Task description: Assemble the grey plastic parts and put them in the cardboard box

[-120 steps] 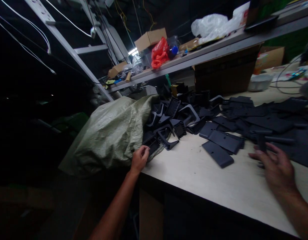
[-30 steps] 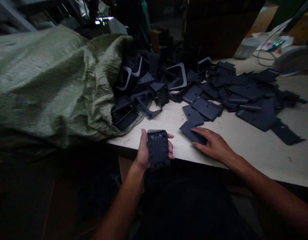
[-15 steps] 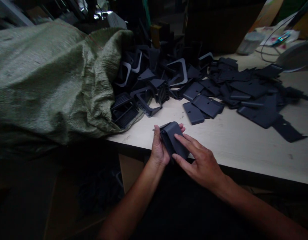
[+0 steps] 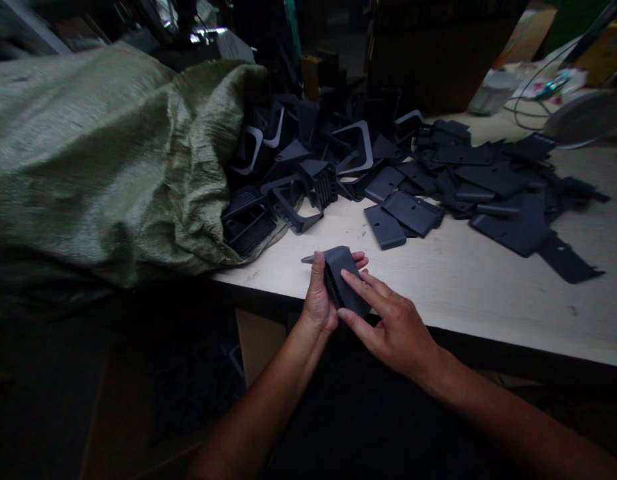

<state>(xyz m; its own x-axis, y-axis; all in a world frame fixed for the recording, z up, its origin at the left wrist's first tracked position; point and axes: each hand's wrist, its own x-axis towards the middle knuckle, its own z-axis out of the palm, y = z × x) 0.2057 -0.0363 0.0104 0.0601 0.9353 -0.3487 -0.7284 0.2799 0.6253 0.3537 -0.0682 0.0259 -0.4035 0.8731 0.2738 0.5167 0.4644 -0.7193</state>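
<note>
My left hand (image 4: 318, 300) grips a dark plastic housing (image 4: 333, 283) at the near edge of the pale table (image 4: 468, 293). A flat dark plate (image 4: 351, 280) lies against that housing, with the fingers of my right hand (image 4: 393, 327) pressing on it. Both hands meet just off the table's front edge. A heap of similar dark plastic parts (image 4: 338, 160) spills from the mouth of a green woven sack (image 4: 103, 153) to the left. Loose flat plates (image 4: 403, 217) lie a little beyond my hands.
More dark flat pieces (image 4: 503, 193) are strewn across the right of the table. A white container (image 4: 493, 100), cables and a grey round object (image 4: 583, 120) sit at the far right. A dark box (image 4: 438, 53) stands behind the heap.
My left hand left the sack and came back holding a ribbed housing. My right hand took a flat plate off the table and brought it onto the housing; both now press together.
</note>
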